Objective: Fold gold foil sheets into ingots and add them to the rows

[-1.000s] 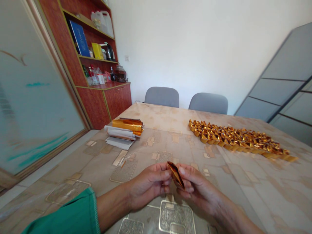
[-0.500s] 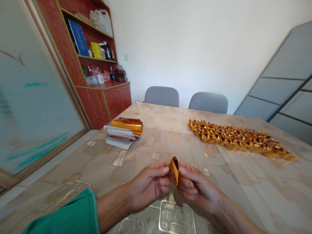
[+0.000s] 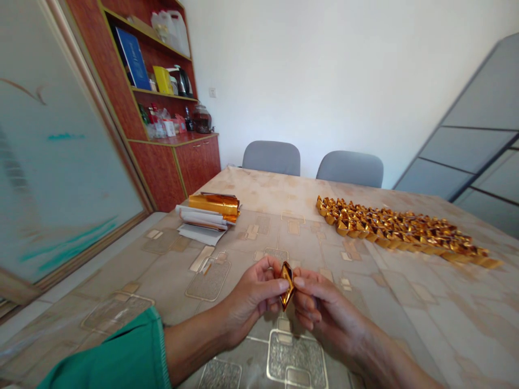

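A small folded gold foil paper ingot [image 3: 287, 300], pointed at both ends, is held upright above the near part of the table. My left hand [image 3: 249, 294] pinches it from the left, its thumb lying across the front of the fold and its fingers behind. From the right, my right hand [image 3: 330, 302] grips the edge between thumb and curled fingers. Part of the paper is hidden by the fingertips. Far to the right, many similar gold paper ingots [image 3: 397, 229] stand packed in rows. A stack of gold foil paper sheets [image 3: 214, 203] with white backs lies at the left.
A patterned cloth covers the table [image 3: 279, 221]. Two grey chairs [image 3: 271, 156] stand at its far side. Beyond the left edge is a red wooden cabinet [image 3: 162, 167] with bottles and a kettle on its shelves. A frosted glass door [image 3: 73, 151] is at the far left.
My left thumb has moved from the ingot's side onto its front. The ingot has turned, and its dark hollow shows less. The camera view has shifted slightly.
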The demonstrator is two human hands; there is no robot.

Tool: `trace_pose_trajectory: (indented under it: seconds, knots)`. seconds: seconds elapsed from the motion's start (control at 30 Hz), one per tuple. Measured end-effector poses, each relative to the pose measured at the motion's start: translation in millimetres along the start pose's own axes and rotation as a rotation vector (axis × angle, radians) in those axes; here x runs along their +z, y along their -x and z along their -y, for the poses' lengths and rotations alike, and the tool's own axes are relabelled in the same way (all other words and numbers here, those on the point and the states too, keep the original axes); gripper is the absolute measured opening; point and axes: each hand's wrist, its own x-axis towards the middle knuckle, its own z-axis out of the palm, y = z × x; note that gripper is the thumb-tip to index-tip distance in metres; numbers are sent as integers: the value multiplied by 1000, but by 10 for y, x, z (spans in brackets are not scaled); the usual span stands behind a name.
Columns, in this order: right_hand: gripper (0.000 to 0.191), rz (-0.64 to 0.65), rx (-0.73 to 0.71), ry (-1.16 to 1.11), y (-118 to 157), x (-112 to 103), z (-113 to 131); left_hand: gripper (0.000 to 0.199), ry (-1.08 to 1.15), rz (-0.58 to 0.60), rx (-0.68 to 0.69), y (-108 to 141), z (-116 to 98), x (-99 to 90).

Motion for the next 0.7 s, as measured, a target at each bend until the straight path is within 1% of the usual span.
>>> trace_pose_trajectory:
  seconds: [0.1, 0.23, 0.43, 0.53, 0.7]
  knots:
    - [16, -30, 14, -1, 7, -2, -18, 34, -41, -55, -7, 6, 10, 10]
    - [18, -49, 26, 6, 11, -2, -24, 37, -51, -53, -30, 4, 9, 5]
    - [23, -45, 49, 29, -8, -3, -21, 34, -108, -83, 14, -14, 46, -10]
    - [23, -49, 47, 27, -4, -4, -18, 33, -129, -81, 19, -8, 46, -7]
    - [23, -43, 118, 13, 10, 3, 6, 32, -153, -114, 41, 8, 23, 28]
